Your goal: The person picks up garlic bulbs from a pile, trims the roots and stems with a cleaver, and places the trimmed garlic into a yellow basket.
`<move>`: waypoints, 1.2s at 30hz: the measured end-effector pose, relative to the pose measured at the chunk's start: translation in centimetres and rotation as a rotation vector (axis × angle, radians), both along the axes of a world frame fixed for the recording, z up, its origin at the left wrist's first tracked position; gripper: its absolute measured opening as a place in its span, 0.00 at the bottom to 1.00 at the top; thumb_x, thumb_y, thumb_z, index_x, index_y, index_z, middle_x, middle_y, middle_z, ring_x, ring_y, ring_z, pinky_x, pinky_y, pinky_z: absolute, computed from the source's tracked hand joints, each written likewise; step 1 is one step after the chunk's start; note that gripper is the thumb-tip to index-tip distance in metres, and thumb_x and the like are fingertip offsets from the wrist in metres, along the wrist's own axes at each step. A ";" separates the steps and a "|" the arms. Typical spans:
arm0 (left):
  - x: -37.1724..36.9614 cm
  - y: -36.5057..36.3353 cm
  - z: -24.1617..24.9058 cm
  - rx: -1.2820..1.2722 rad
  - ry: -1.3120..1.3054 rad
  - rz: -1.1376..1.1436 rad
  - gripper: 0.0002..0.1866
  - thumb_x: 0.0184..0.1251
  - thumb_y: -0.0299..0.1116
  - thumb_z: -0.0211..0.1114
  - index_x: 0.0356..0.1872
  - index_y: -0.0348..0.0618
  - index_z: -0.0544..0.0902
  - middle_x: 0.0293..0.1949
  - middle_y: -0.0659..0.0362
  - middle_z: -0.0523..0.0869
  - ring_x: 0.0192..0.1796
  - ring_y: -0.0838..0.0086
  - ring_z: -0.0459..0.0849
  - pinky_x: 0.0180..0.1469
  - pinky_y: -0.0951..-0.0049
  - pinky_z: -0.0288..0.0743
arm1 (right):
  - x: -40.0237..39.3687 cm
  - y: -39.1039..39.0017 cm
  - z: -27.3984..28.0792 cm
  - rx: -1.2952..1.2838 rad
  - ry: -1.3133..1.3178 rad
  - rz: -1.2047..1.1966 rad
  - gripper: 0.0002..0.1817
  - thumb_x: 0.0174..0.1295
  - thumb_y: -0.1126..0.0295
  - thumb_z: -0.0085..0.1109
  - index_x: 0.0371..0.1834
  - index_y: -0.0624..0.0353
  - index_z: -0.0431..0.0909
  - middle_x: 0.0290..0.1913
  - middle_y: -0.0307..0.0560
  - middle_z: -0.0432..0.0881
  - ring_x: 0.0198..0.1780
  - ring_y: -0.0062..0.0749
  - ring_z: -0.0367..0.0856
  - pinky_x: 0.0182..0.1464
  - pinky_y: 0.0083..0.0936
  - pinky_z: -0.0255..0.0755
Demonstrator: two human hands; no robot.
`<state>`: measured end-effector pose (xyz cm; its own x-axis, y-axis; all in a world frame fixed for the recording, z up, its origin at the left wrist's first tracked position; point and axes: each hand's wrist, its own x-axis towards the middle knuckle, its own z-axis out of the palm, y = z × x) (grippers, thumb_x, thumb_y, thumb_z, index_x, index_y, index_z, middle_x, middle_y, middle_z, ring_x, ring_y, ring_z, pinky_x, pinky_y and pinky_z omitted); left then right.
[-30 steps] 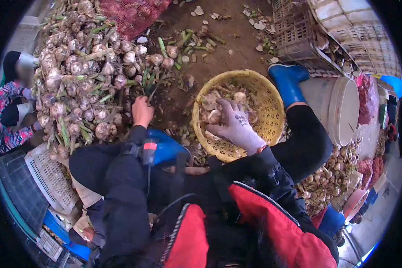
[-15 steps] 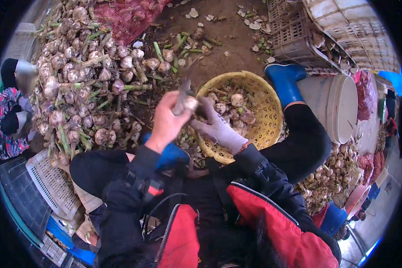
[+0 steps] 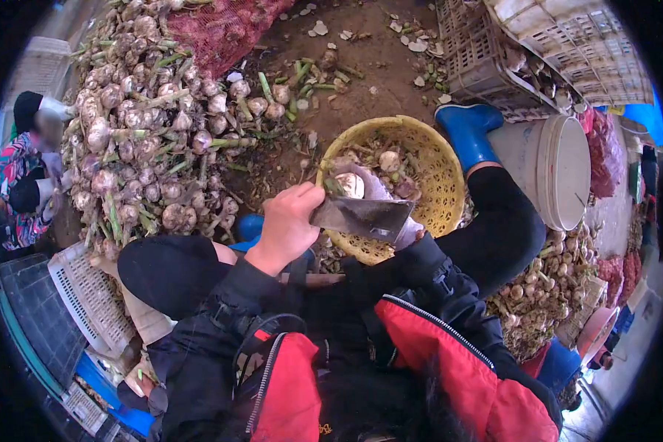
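My left hand (image 3: pixel 287 225), bare, is closed around the handle end of a knife (image 3: pixel 368 217). The broad grey blade points right, across the near side of the yellow basket (image 3: pixel 438 221). Just beyond the blade, my right hand (image 3: pixel 376 188) in a pale glove grips a garlic bulb (image 3: pixel 351 185) with a white face turned up. The blade covers part of this glove, so some fingers are hidden. Below them, inside the basket, lie more garlic bulbs (image 3: pixel 390 160) and bits of stalk.
A large heap of garlic with stalks (image 3: pixel 140 140) lies at left, beside a red mesh sack (image 3: pixel 225 33). Blue boots (image 3: pixel 470 136) flank the basket. At right stand a white bucket (image 3: pixel 567 173) and plastic crates (image 3: pixel 479 51). Another person (image 3: pixel 26 173) sits at far left.
The knife has swung from pointing up and away to lying sideways, pointing right. Both hands have shifted right and closer, and the bulb is now over the basket.
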<state>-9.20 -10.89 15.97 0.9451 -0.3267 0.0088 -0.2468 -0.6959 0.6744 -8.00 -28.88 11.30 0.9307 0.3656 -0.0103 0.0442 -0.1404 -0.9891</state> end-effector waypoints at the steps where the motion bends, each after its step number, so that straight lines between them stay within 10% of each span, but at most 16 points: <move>1: -0.2 0.1 -0.3 -0.016 0.014 0.032 0.12 0.38 0.23 0.65 0.29 0.41 0.75 0.29 0.54 0.76 0.36 0.55 0.78 0.35 0.59 0.72 | 0.4 -0.4 1.2 0.026 0.036 0.092 0.33 0.49 0.67 0.70 0.58 0.61 0.64 0.39 0.43 0.82 0.39 0.26 0.80 0.43 0.26 0.76; 4: -0.6 0.9 -2.6 0.007 0.037 0.085 0.12 0.40 0.24 0.66 0.29 0.41 0.75 0.28 0.54 0.76 0.36 0.54 0.78 0.34 0.58 0.72 | 0.3 -0.8 2.0 0.316 0.745 0.115 0.32 0.45 0.69 0.72 0.55 0.61 0.68 0.42 0.43 0.82 0.41 0.24 0.81 0.46 0.25 0.76; 18: -1.9 5.7 -10.6 0.256 0.370 0.402 0.20 0.42 0.20 0.62 0.42 0.40 0.80 0.38 0.50 0.82 0.45 0.54 0.81 0.44 0.63 0.75 | 0.1 0.8 2.3 -0.161 0.151 -0.201 0.30 0.40 0.65 0.70 0.49 0.62 0.71 0.39 0.49 0.82 0.41 0.31 0.82 0.46 0.26 0.75; 21: -0.4 5.2 -6.9 -0.636 0.897 0.598 0.18 0.50 0.23 0.61 0.46 0.36 0.80 0.38 0.56 0.84 0.43 0.66 0.83 0.46 0.68 0.76 | 0.0 0.3 0.1 -0.107 0.133 -0.185 0.35 0.36 0.64 0.71 0.52 0.62 0.70 0.45 0.55 0.78 0.47 0.41 0.78 0.51 0.30 0.71; 23: 0.4 3.5 -3.3 -1.344 1.201 0.503 0.16 0.51 0.21 0.59 0.43 0.36 0.81 0.38 0.60 0.83 0.42 0.75 0.81 0.46 0.73 0.74 | 1.6 0.8 2.8 -0.617 -0.589 0.088 0.40 0.36 0.59 0.73 0.56 0.59 0.69 0.49 0.56 0.76 0.49 0.45 0.77 0.54 0.32 0.69; 25: 0.1 2.2 -4.1 -1.335 1.048 0.421 0.15 0.50 0.19 0.58 0.42 0.36 0.80 0.39 0.60 0.82 0.41 0.78 0.80 0.47 0.77 0.72 | 0.1 1.4 1.8 -0.724 -0.572 0.083 0.36 0.47 0.58 0.69 0.61 0.55 0.67 0.54 0.53 0.74 0.50 0.42 0.77 0.55 0.31 0.69; 27: 0.0 1.1 -2.6 -0.760 0.646 0.248 0.14 0.49 0.17 0.59 0.40 0.37 0.80 0.39 0.61 0.82 0.41 0.78 0.79 0.47 0.76 0.71 | -0.8 2.1 0.1 0.510 0.691 -0.195 0.32 0.57 0.61 0.63 0.64 0.55 0.64 0.55 0.47 0.73 0.52 0.33 0.76 0.56 0.27 0.69; 28: -0.7 0.5 -3.0 -0.649 0.582 0.267 0.14 0.46 0.18 0.61 0.38 0.37 0.80 0.36 0.60 0.81 0.40 0.72 0.80 0.45 0.74 0.72 | 0.4 1.2 1.4 0.483 0.923 -0.138 0.25 0.63 0.66 0.56 0.63 0.61 0.66 0.54 0.44 0.73 0.51 0.26 0.76 0.55 0.22 0.69; 36: -1.3 4.3 -9.2 0.146 0.246 0.257 0.11 0.49 0.30 0.66 0.36 0.42 0.82 0.36 0.49 0.80 0.43 0.52 0.79 0.42 0.60 0.72 | 0.9 -0.8 3.2 0.066 0.805 0.049 0.16 0.58 0.69 0.60 0.49 0.60 0.78 0.34 0.35 0.80 0.37 0.15 0.75 0.38 0.16 0.69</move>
